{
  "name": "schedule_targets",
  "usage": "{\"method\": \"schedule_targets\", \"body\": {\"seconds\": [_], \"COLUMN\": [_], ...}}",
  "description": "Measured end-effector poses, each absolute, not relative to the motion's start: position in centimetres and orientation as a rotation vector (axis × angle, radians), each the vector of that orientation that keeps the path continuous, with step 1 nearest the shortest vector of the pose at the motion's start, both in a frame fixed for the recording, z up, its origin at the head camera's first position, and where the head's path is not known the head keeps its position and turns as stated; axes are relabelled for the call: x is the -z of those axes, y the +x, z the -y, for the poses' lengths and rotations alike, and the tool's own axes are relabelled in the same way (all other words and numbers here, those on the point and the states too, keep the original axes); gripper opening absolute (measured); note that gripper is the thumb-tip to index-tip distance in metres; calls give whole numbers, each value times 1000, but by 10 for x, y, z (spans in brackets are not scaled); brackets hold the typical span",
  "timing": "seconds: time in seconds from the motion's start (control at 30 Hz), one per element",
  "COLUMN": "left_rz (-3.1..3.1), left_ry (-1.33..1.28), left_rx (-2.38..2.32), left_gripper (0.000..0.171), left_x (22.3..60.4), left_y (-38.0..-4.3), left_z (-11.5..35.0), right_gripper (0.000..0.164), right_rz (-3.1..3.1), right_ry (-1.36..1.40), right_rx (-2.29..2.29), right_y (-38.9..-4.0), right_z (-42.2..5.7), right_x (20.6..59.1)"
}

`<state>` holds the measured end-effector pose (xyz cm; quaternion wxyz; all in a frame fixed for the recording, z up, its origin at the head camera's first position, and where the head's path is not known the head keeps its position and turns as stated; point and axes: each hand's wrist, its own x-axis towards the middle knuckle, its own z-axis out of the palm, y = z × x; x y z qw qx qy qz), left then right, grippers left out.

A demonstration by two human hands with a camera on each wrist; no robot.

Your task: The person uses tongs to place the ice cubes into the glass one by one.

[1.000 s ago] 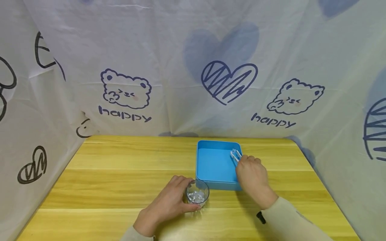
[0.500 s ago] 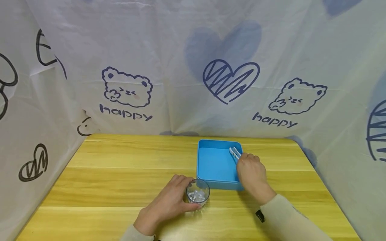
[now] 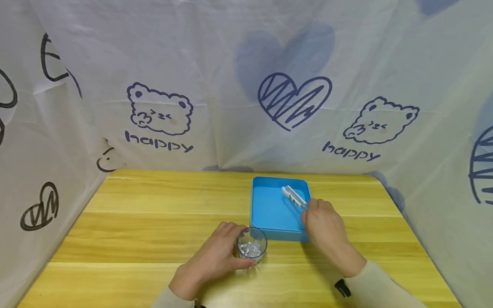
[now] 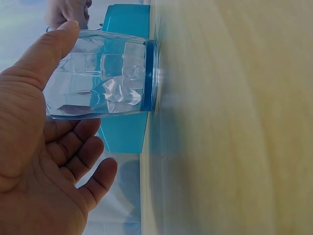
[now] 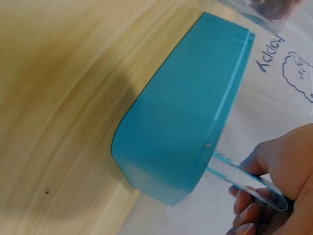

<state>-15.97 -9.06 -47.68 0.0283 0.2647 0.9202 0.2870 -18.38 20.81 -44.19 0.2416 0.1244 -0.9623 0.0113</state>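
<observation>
In the head view my left hand holds a clear glass tumbler at the box's near left corner. The left wrist view shows the thumb at the rim of the tumbler and the other fingers across from it. Clear, ice-like pieces lie at its bottom. My right hand, at the right rim of a light blue square box, grips small white tongs. Their tips point left, over the inside of the box. Beyond the box wall in the right wrist view, thumb and fingers pinch the tongs.
The box and tumbler stand on a yellow wood-grain table. A pale cloth printed with bears and hearts hangs behind and at both sides.
The tongs' tips have swung left, from the right wall of the box toward its middle. The right hand has shifted only slightly. Left hand and tumbler stay where they were.
</observation>
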Motion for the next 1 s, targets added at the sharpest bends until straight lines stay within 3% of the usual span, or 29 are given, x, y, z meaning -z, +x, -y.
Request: {"method": "schedule_targets", "body": {"seconds": [0.47,0.73,1.0], "left_rz": [-2843,-2855,-2859], "left_ry": [832,827,827], "left_rx": [-899,-894,-887], "left_gripper": [87,86,86], "left_x": [476,474,475], "left_y": [-158,-159,-160], "left_z": [90,90,90], "right_gripper": [15,30,10], "right_rz": [2389,2329,2388], "right_ry": [749,914,955], "right_rx": [-470,-580,-610], "right_y": [-138,-119,-113], "right_z": [-215,-213,-213], "right_x": [433,436,442]}}
